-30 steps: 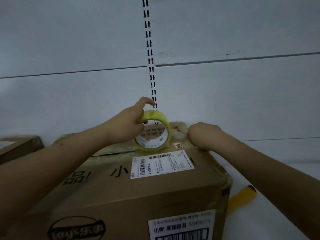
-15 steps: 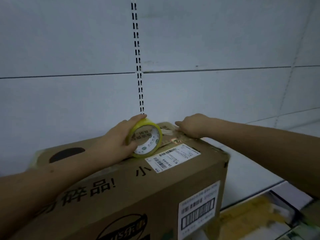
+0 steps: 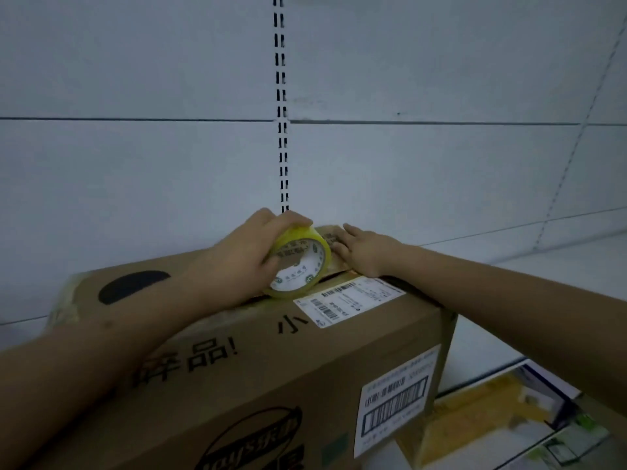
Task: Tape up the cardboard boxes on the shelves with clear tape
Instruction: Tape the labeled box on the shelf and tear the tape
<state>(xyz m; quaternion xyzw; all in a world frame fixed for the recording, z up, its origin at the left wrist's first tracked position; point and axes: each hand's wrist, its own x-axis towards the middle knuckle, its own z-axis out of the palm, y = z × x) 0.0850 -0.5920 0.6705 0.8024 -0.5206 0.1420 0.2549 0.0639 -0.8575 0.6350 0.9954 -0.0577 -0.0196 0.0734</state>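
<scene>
Brown cardboard box [image 3: 237, 368] with black print fills lower left, sits on white shelf [image 3: 559, 266]. Left hand [image 3: 244, 256] curled round yellowish roll of clear tape [image 3: 300, 262], roll upright on edge at box top seam near far edge. Right hand [image 3: 363, 249] just right of roll, fingers straight, flat on box top, pressing what looks like tape strip – blurry. White barcode label [image 3: 349, 300] near roll; second barcode sticker [image 3: 395, 401] on front face. Slotted white back panel [image 3: 135, 164] behind.
</scene>
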